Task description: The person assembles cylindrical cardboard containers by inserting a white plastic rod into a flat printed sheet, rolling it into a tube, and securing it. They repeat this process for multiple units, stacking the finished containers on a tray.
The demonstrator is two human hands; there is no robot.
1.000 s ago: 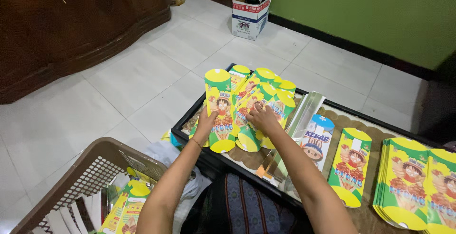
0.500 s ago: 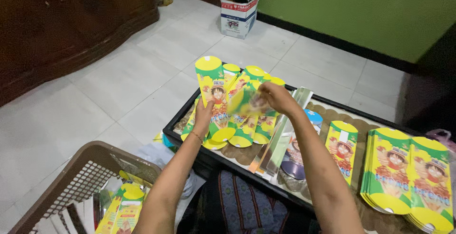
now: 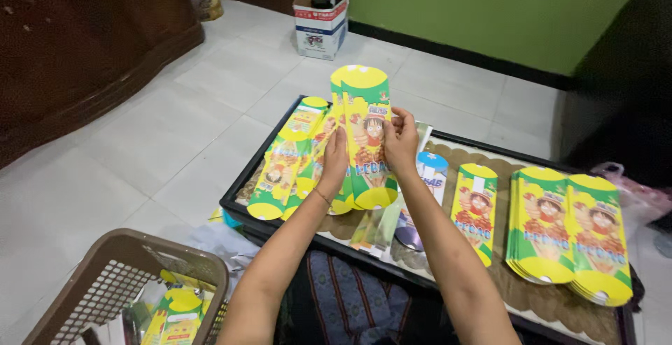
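Note:
Both my hands hold up a small stack of flat green and yellow printed cartons [image 3: 365, 117] with a cartoon figure on them, above a low black-framed table [image 3: 241, 189]. My left hand [image 3: 334, 157] grips the stack's left edge. My right hand [image 3: 400, 138] grips its right edge near the middle. More of the same cartons [image 3: 283, 170] lie fanned on the table just left of my hands.
On the table's right side lie a single carton [image 3: 474, 208] and two neat piles of cartons [image 3: 568, 229]. A blue and white packet [image 3: 428, 177] rests behind my right wrist. A brown plastic basket [image 3: 94, 285] with cartons stands lower left. A cardboard box [image 3: 320, 26] sits by the green wall.
My hands have gathered the fanned cartons into a tighter stack and lifted it upright. The view has shifted so the table sits further right.

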